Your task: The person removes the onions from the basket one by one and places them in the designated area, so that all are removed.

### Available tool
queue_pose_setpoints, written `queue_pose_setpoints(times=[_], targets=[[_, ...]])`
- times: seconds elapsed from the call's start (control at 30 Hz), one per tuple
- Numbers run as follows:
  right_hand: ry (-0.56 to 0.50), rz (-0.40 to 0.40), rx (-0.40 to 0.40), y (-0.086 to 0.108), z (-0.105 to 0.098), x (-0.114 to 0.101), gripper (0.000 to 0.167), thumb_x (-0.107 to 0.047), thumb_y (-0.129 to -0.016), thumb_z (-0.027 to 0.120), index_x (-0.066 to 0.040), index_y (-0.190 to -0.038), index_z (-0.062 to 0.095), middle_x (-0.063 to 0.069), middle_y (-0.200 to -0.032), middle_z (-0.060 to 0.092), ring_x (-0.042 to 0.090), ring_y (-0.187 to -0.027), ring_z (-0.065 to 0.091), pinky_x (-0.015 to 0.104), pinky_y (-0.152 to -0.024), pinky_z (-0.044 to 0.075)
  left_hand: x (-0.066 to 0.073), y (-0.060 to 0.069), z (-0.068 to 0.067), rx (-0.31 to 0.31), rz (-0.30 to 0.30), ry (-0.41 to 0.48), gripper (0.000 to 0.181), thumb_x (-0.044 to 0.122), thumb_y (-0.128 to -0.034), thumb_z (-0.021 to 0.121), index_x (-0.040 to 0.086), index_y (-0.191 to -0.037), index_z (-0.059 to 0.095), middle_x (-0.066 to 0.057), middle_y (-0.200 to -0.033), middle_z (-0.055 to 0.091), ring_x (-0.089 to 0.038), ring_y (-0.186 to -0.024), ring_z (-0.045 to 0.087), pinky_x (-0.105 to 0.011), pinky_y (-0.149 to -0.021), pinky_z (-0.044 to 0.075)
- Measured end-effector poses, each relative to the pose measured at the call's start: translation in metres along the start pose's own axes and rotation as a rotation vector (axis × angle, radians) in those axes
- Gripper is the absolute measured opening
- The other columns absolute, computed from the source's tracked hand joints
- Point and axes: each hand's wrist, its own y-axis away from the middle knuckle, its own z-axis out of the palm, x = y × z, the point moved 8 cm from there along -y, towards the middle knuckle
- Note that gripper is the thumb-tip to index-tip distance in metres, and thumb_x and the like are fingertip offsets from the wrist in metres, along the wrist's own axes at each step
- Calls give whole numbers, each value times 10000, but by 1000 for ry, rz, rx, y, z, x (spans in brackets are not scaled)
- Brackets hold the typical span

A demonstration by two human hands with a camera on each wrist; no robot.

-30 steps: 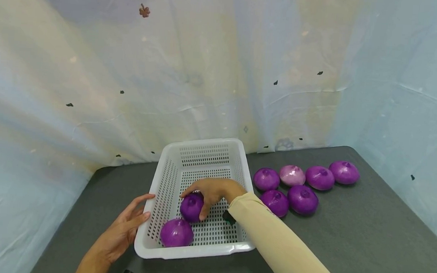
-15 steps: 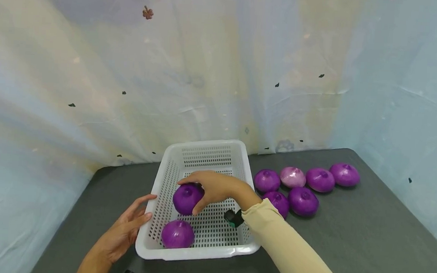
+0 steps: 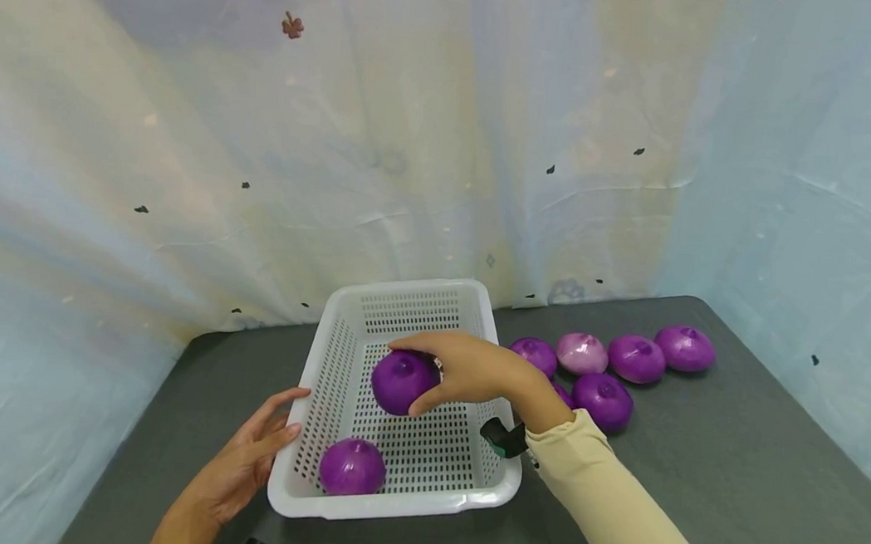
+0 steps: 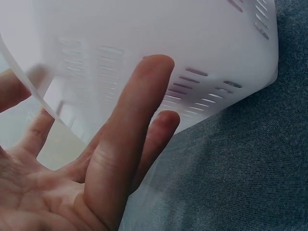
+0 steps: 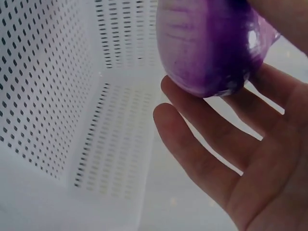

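Observation:
My right hand (image 3: pixel 474 371) grips a purple onion (image 3: pixel 401 383) between thumb and fingers, holding it raised over the white perforated basket (image 3: pixel 495 502). In the right wrist view the onion (image 5: pixel 209 45) shows a paler, streaked side, with the fingers curving under it. My left hand (image 3: pixel 232 468) touches the basket's left side. In the left wrist view its fairly straight fingers (image 4: pixel 137 115) lie against the outer wall, and other fingers are near the rim. A second purple onion (image 3: pixel 352 467) sits in the basket's front left corner.
Right of the basket, several purple onions (image 3: pixel 636 358) and a paler pink one (image 3: pixel 582 353) stand on the dark grey table (image 3: pixel 730 473). One of them is mostly hidden behind the right wrist. A patterned curtain (image 3: pixel 384 136) hangs behind the table.
My right hand has lifted the onion from the basket floor, first slightly left, then back to the right and higher. The left hand stays at the basket's side.

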Motion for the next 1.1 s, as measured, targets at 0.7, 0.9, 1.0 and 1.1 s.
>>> queue_pose_setpoints(times=[0.7, 0.9, 1.0, 1.1], targets=[[-28, 131, 129, 65, -30, 11, 862, -427, -765, 848, -280, -1507, 435, -63, -1517, 483, 184, -1368, 494, 456, -1092, 428, 4, 3, 0, -90, 39, 73, 668, 116, -1065, 453, 317, -1603, 111, 308, -1391, 508, -74, -1264, 566, -472, -906, 540], [5, 143, 169, 85, -34, 16, 858, -487, -784, 815, -251, -1512, 426, -48, -1508, 494, 195, -1375, 492, 464, -1102, 418, 5, 5, 1, -97, 49, 85, 685, 107, -1063, 456, 301, -1605, 86, 309, -1426, 468, -52, -1291, 535, -479, -919, 525], [23, 146, 185, 94, -35, 19, 848, -513, -798, 792, -231, -1511, 429, -34, -1498, 506, 210, -1359, 509, 472, -1087, 431, 3, 5, 0, -71, 39, 72, 688, 113, -1059, 469, 302, -1604, 96, 288, -1450, 444, -39, -1286, 534, -489, -926, 520], [15, 179, 207, 103, -38, 23, 847, -509, -793, 798, -237, -1508, 432, -52, -1496, 504, 197, -1352, 514, 463, -1078, 439, 2, 5, -1, -36, 24, 61, 690, 122, -1051, 492, 312, -1602, 123, 265, -1450, 451, -43, -1274, 547, -498, -936, 514]])
